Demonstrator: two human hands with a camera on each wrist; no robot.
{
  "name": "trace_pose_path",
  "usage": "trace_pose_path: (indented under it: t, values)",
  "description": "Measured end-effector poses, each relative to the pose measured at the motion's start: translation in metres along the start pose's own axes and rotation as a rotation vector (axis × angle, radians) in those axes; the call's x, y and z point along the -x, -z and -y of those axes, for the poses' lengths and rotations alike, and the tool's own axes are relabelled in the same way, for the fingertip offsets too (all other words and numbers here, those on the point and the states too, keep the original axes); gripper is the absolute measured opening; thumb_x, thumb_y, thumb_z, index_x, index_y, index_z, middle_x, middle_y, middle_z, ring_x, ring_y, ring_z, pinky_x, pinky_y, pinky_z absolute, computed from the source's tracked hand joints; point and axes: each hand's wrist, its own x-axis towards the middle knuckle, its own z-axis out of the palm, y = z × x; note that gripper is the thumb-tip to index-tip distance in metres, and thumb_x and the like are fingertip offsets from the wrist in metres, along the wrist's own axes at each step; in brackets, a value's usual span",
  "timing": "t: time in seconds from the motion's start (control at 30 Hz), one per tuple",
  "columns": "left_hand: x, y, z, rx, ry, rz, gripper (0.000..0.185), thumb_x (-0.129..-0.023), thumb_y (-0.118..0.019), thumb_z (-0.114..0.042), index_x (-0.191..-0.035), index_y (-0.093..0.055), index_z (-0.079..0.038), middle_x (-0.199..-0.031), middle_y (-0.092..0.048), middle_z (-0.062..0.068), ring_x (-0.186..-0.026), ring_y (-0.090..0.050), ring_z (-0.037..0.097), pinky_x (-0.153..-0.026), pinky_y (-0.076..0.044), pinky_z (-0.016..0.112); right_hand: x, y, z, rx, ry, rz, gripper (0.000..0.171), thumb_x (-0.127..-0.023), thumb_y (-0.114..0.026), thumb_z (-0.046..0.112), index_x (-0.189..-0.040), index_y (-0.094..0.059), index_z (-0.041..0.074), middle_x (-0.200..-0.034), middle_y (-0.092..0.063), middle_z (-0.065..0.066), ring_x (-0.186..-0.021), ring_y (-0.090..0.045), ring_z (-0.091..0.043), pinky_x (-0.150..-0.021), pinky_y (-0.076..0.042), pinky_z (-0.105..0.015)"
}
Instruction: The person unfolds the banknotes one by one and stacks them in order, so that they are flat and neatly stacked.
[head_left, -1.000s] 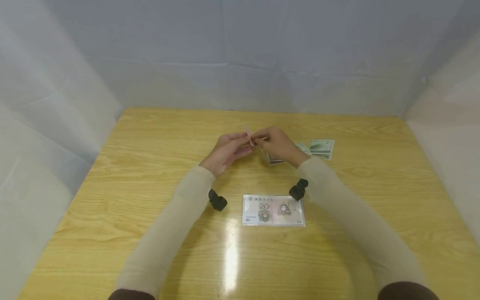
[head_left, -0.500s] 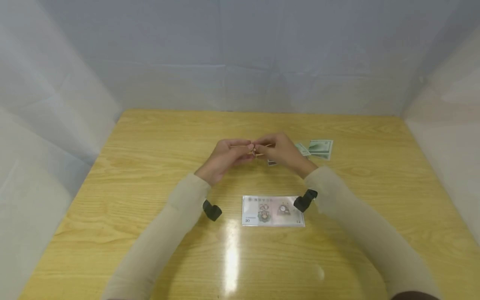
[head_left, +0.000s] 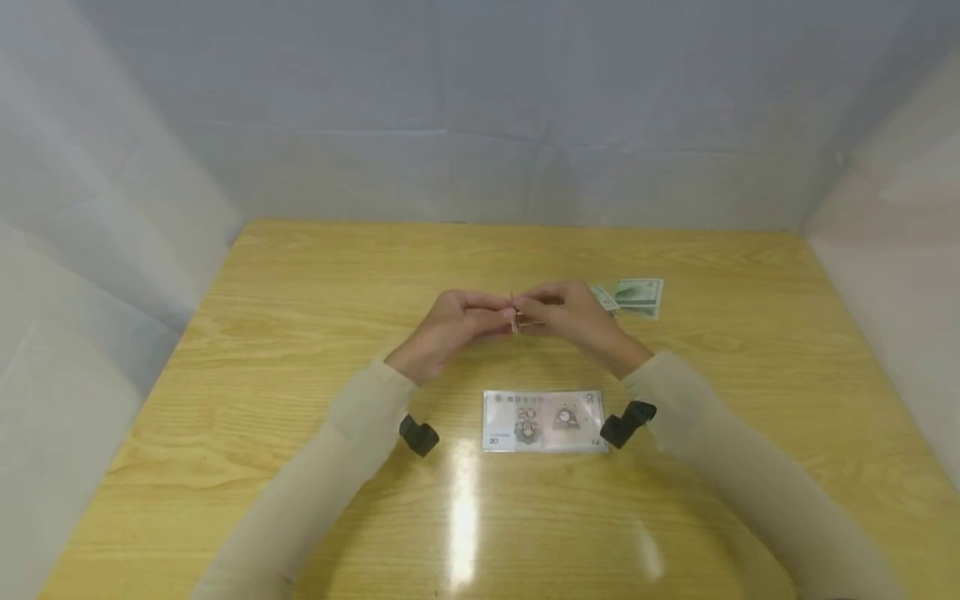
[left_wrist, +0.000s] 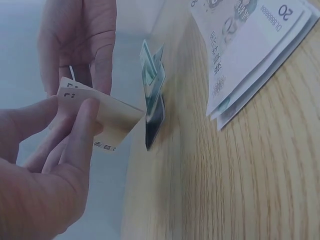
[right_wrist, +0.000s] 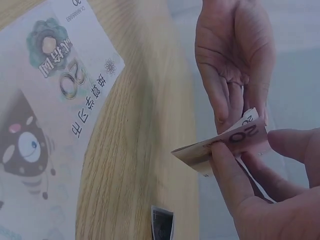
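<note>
A folded play banknote (right_wrist: pixel 245 140), pinkish and printed with 20, is held in the air between both hands above the table. My left hand (head_left: pixel 450 329) pinches it between thumb and fingers from the left. From the other side, my right hand (head_left: pixel 581 321) pinches the same note, the two sets of fingertips close together. In the left wrist view the folded banknote (left_wrist: pixel 117 122) shows two layers slightly apart at its edge. Nearer the body, a small stack of flat 20 banknotes (head_left: pixel 543 422) lies on the table.
Folded green banknotes (head_left: pixel 639 297) lie behind the right hand on the wooden table (head_left: pixel 315 400). In the left wrist view, green folded notes (left_wrist: pixel 154 75) stand partly raised beside a dark folded piece (left_wrist: pixel 155 122). Pale cloth (head_left: pixel 495 108) hangs behind and at both sides.
Both hands have come toward the body and slightly right, pinching the folded banknote between them. Their fingertips have shifted along it. The flat and green notes stay in place.
</note>
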Motion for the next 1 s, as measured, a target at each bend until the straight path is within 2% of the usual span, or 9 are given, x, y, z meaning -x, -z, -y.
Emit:
trace_pose_path:
  t: [0.1, 0.23, 0.33, 0.5, 0.67, 0.87, 1.0]
  values:
    - [0.003, -0.002, 0.0, 0.003, 0.001, 0.014, 0.029, -0.095, -0.072, -0.011, -0.122, -0.069, -0.001, -0.123, -0.069, 0.011, -0.109, -0.07, 0.026, -0.106, -0.051, 0.044, 0.005, 0.0, -0.001, -0.017, 0.02, -0.01, 0.039, -0.1, -0.067, 0.027, -0.127, -0.065, -0.001, -0.121, -0.067, -0.014, -0.107, -0.069, -0.027, -0.096, -0.058, -0.042]
    - [0.007, -0.004, 0.001, -0.004, 0.008, 0.035, 0.029, -0.095, -0.071, -0.009, -0.123, -0.068, -0.001, -0.121, -0.071, 0.012, -0.107, -0.071, 0.026, -0.103, -0.054, 0.04, 0.01, 0.001, -0.005, -0.034, 0.052, -0.009, 0.04, -0.097, -0.071, 0.029, -0.124, -0.067, -0.001, -0.121, -0.067, -0.014, -0.106, -0.069, -0.028, -0.098, -0.056, -0.048]
    - [0.009, -0.005, 0.002, -0.009, 0.004, 0.049, 0.028, -0.095, -0.07, -0.006, -0.123, -0.067, 0.001, -0.119, -0.071, 0.014, -0.106, -0.071, 0.027, -0.1, -0.055, 0.037, 0.014, 0.001, -0.007, -0.052, 0.051, -0.002, 0.04, -0.097, -0.071, 0.028, -0.124, -0.066, -0.002, -0.122, -0.067, -0.015, -0.108, -0.068, -0.028, -0.096, -0.057, -0.044]
    - [0.014, -0.004, 0.004, -0.017, -0.012, 0.068, 0.028, -0.096, -0.067, -0.002, -0.123, -0.065, 0.004, -0.117, -0.071, 0.017, -0.105, -0.071, 0.028, -0.098, -0.057, 0.038, 0.02, 0.001, -0.006, -0.074, 0.021, -0.014, 0.036, -0.102, -0.062, 0.017, -0.129, -0.061, -0.006, -0.133, -0.061, -0.019, -0.112, -0.066, -0.031, -0.093, -0.059, -0.037]
    - [0.019, -0.005, 0.005, -0.033, -0.014, 0.056, 0.031, -0.095, -0.067, -0.002, -0.125, -0.063, 0.003, -0.116, -0.071, 0.018, -0.104, -0.071, 0.028, -0.099, -0.056, 0.043, 0.027, 0.003, -0.006, -0.053, -0.004, -0.027, 0.035, -0.102, -0.054, 0.01, -0.132, -0.057, -0.009, -0.135, -0.057, -0.022, -0.114, -0.064, -0.034, -0.094, -0.059, -0.039]
    - [0.023, -0.007, 0.006, -0.06, -0.028, 0.018, 0.03, -0.094, -0.063, 0.003, -0.124, -0.06, 0.007, -0.117, -0.068, 0.022, -0.098, -0.071, 0.028, -0.097, -0.057, 0.046, 0.036, 0.006, -0.01, 0.026, -0.038, -0.062, 0.034, -0.101, -0.056, 0.011, -0.13, -0.058, -0.007, -0.126, -0.061, -0.021, -0.11, -0.065, -0.031, -0.093, -0.06, -0.039]
    - [0.028, -0.006, 0.008, -0.092, -0.034, -0.006, 0.025, -0.095, -0.062, 0.003, -0.12, -0.061, 0.007, -0.112, -0.069, 0.022, -0.092, -0.072, 0.027, -0.095, -0.057, 0.049, 0.041, 0.01, -0.014, 0.035, -0.039, -0.074, 0.033, -0.1, -0.057, 0.01, -0.127, -0.059, -0.009, -0.122, -0.062, -0.022, -0.106, -0.066, -0.031, -0.092, -0.06, -0.041]
